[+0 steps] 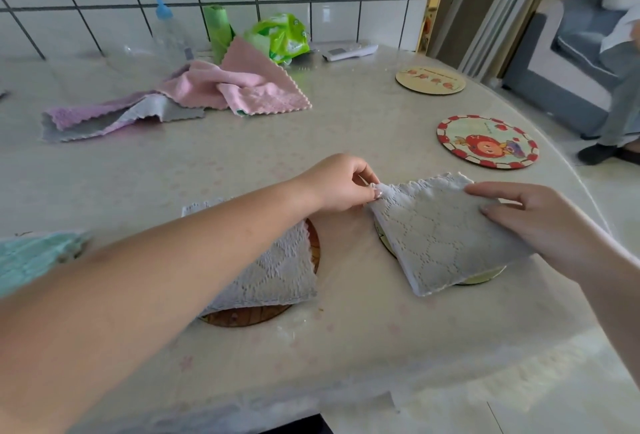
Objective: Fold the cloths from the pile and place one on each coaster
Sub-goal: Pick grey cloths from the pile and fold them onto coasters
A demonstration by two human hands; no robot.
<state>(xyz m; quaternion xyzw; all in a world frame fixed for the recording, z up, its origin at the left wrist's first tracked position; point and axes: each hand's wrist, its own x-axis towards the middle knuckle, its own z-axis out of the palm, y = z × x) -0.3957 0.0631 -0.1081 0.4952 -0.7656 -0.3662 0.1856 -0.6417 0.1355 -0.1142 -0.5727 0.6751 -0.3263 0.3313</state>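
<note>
Head view: left hand [341, 184] pinches the grey cloth [443, 232] corner, right hand [533, 222] presses flat, fingers spread; a careless release could unfold it off the coaster [481, 279] beneath.

The left hand [341, 184] pinches a corner of the folded grey cloth [446, 236]; the right hand [540, 225] rests flat on it, above a coaster [479, 279] on the tabletop [242, 163].
</note>
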